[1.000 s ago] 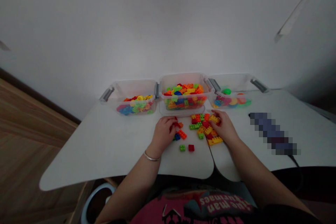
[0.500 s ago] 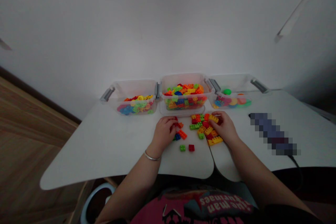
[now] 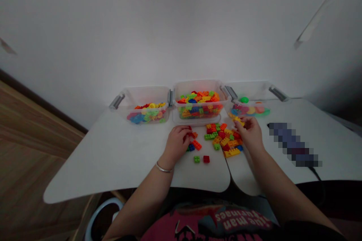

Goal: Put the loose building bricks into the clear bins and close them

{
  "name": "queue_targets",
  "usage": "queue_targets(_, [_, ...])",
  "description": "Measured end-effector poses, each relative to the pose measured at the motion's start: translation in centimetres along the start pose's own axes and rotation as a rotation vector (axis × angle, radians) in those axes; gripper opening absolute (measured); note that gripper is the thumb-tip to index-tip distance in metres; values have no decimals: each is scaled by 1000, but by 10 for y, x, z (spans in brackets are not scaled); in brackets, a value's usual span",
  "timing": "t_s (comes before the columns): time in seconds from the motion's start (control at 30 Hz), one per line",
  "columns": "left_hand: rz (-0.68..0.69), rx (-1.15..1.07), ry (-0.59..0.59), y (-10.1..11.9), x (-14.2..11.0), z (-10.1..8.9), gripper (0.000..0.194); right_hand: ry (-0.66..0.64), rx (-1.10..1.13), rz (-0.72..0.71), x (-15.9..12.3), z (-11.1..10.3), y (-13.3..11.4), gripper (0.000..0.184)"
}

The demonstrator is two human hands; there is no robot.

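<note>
My right hand [image 3: 253, 133] is raised slightly over the right side of a brick pile, its thumb and fingers pinching a yellow toy brick [image 3: 239, 121]. Below and left of it lies the pile of loose toy bricks [image 3: 224, 141] in red, green, orange and yellow. My left hand [image 3: 177, 143] rests on the table with loosely bent fingers, thumb apart from them. Near its fingertips are red and orange bricks [image 3: 194, 134], another orange brick [image 3: 197, 144] and a blue brick [image 3: 191, 147], partly covered. A green brick [image 3: 196, 159] and a red brick [image 3: 206, 159] sit closer to me.
Along the wall stand three clear bins: the left one [image 3: 147, 96] with colourful pieces, the middle one [image 3: 200, 86] full of bricks, the right one [image 3: 254, 88] with rounded pieces. A blurred-out dark object [image 3: 294, 145] with a cable lies right. A seam splits the white table [image 3: 113, 158].
My right hand has lifted a yellow brick off the pile and shifted right, uncovering a blue brick and other bricks beneath. My left hand has stayed in place.
</note>
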State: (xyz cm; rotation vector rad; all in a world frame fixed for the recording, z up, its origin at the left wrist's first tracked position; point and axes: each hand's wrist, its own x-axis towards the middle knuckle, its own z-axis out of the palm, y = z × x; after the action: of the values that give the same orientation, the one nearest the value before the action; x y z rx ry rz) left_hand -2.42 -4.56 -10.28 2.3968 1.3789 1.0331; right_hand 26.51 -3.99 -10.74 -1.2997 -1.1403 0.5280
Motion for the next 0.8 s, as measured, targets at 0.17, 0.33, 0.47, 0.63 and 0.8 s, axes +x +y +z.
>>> queue_targets(0.17, [-6, 0, 1, 1, 0, -1, 29, 10, 12, -98, 15, 9, -41, 28])
queue_targets(0.33, [0, 2, -5, 1, 0, -2, 29, -4, -20, -222, 43, 24, -72, 27])
queue_targets(0.47, [7, 1, 8, 1, 0, -2, 29, -137, -81, -229, 66, 45, -82, 29])
queue_targets(0.63, [6, 1, 6, -1, -1, 0, 29, -247, -331, -298, 78, 72, -96, 26])
queue_targets(0.8, [3, -11, 7, -2, -1, 0, 29, -326, -592, -398, 82, 81, -106, 16])
